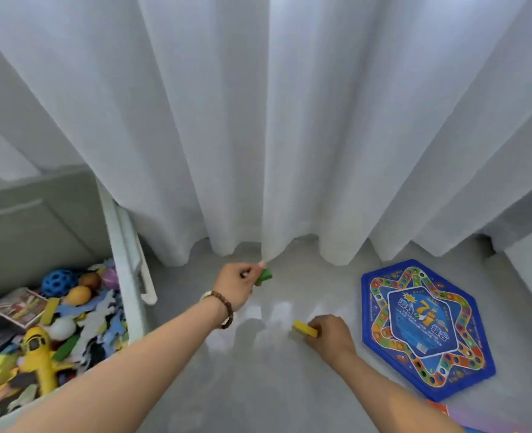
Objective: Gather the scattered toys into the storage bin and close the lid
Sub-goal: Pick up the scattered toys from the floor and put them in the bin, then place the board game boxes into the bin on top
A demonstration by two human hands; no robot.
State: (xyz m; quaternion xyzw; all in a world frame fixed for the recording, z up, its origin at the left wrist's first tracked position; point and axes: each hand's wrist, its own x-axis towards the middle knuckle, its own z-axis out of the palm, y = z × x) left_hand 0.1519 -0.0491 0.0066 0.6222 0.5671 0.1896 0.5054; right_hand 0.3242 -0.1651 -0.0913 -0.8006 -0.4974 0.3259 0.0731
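Carrying both blocks to the storage bin [124,276] in one trip looks the tidy way: the left hand [233,284] has its fingers curled round a green block [264,276] just in front of the curtain [289,151] hem, and the right hand [330,334] grips a yellow block [304,328] down at the floor [258,385], fingers bent round its far end. Lifting each clear before swinging left should avoid snagging the curtain, and letting go low over the heaped toys should stop them bouncing out. The bin stands open at the left, its lid [33,220] tipped up behind, while a blue game board [424,329] lies just right of the right hand, probably next to gather.
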